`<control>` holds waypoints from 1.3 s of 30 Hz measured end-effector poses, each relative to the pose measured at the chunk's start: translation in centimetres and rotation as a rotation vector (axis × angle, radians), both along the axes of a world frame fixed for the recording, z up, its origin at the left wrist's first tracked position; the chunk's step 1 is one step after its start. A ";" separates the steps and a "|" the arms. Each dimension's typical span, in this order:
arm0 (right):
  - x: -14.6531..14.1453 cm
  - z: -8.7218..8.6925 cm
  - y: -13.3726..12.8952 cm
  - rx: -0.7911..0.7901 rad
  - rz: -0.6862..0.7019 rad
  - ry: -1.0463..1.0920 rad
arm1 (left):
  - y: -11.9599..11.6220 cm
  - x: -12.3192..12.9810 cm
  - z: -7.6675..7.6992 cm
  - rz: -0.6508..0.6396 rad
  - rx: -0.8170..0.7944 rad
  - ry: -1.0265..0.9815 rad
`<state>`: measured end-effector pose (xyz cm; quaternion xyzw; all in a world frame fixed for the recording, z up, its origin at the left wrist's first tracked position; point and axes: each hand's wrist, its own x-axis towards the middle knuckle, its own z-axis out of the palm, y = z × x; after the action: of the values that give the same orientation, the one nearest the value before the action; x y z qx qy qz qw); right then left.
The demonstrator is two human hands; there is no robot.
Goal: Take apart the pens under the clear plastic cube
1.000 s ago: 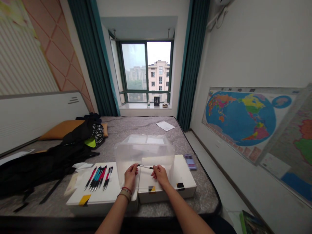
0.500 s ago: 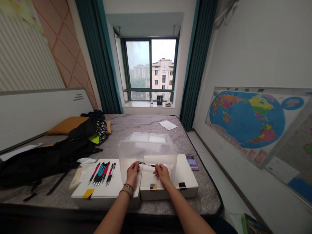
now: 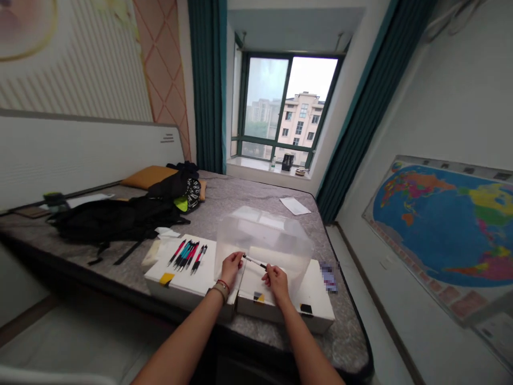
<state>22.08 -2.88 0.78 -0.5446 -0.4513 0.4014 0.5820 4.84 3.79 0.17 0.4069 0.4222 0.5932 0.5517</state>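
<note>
Head view: left hand and right hand each pinched one end of the slim white-and-black pen, nearside of the translucent boxy plastic bin; light, aligned pressure seemed best.

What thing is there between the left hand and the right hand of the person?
In the head view, a slim pen spans from the left hand to the right hand, held near both ends.
</note>
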 end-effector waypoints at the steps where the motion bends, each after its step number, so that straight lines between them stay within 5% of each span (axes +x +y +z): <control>1: -0.1 0.1 -0.1 0.002 0.003 -0.013 | 0.0 0.0 0.0 -0.001 0.006 0.007; 22: 0.1 0.2 -0.2 -0.029 0.018 -0.057 | -0.9 0.3 1.1 0.044 0.077 0.111; 29: 0.2 0.0 0.1 -0.046 -0.060 0.003 | -3.0 1.5 1.5 0.169 0.175 0.426; 39: 0.1 0.4 -0.2 -0.028 -0.039 0.060 | -1.6 1.1 1.5 0.049 0.106 0.149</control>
<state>22.23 -3.03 1.22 -0.5491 -0.4173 0.4125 0.5952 5.96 2.24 1.68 0.4681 0.4401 0.5961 0.4815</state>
